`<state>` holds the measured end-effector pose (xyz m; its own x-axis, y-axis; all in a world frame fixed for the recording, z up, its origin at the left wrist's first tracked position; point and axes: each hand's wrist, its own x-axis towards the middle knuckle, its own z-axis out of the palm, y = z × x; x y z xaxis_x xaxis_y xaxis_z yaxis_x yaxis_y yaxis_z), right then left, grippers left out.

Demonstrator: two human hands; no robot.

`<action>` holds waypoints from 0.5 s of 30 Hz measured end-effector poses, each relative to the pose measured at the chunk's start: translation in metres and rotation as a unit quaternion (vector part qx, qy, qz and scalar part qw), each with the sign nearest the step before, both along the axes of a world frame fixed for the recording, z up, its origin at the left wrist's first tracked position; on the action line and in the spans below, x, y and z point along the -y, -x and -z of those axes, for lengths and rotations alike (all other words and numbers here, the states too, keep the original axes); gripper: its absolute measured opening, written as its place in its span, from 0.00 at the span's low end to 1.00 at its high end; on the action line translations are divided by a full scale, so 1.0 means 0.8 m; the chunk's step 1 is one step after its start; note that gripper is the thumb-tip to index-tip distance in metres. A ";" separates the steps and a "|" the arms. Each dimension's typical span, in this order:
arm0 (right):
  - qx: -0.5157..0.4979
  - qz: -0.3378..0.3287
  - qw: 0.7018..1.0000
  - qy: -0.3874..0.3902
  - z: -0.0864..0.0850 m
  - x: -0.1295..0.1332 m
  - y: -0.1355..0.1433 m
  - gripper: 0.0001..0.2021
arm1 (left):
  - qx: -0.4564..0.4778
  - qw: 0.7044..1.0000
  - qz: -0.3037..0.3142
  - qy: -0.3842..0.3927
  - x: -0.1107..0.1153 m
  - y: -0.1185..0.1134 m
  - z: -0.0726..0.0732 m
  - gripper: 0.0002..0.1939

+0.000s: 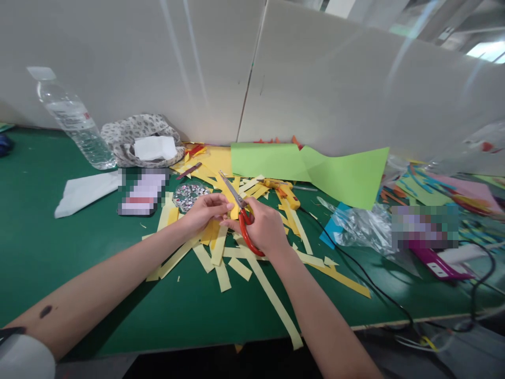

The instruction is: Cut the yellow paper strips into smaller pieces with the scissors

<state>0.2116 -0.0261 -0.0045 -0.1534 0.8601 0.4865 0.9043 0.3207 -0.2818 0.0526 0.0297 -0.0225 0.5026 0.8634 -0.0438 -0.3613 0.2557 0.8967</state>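
Observation:
My right hand (266,227) grips a pair of scissors (245,226) with red handles, and their metal blades point away and up to the left. Close beside it, my left hand (208,209) is closed in a pinch; whatever sits between its fingertips is too small to make out against the yellow paper behind. Under and around both hands lie many loose yellow paper strips (223,276), pale and deeper yellow. Just beyond my left wrist is a round clear dish (190,197) filled with small shiny pieces.
A yellow glue gun (290,196) with a black cord lies right of the hands. Green paper (272,160) leans at the back wall. Leftward are a phone (144,195), tissue (89,193), cloth pouch (142,126) and water bottle (77,123). Rightward lie crumpled plastic (365,226) and a purple power strip (437,261).

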 end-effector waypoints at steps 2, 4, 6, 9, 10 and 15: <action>0.000 0.001 1.000 0.000 0.001 0.000 0.000 0.26 | 0.003 1.000 0.002 -0.001 0.000 0.000 0.001 0.08; -0.002 0.003 1.000 0.002 0.001 0.000 0.000 0.26 | 0.002 1.000 0.008 -0.010 -0.001 0.001 0.003 0.08; -0.006 0.005 1.000 0.007 0.001 0.000 0.001 0.26 | -0.003 1.000 0.012 -0.022 -0.002 0.002 0.005 0.08; -0.011 0.008 1.000 0.016 -0.002 0.002 0.002 0.26 | -0.016 0.999 0.020 -0.037 -0.004 0.003 0.009 0.08; -0.010 0.010 1.000 0.017 -0.003 0.002 0.003 0.26 | -0.020 0.999 0.024 -0.042 -0.004 0.003 0.009 0.07; -0.008 0.012 1.000 0.012 -0.005 0.004 0.005 0.27 | -0.038 0.997 0.031 -0.053 -0.003 0.001 0.010 0.07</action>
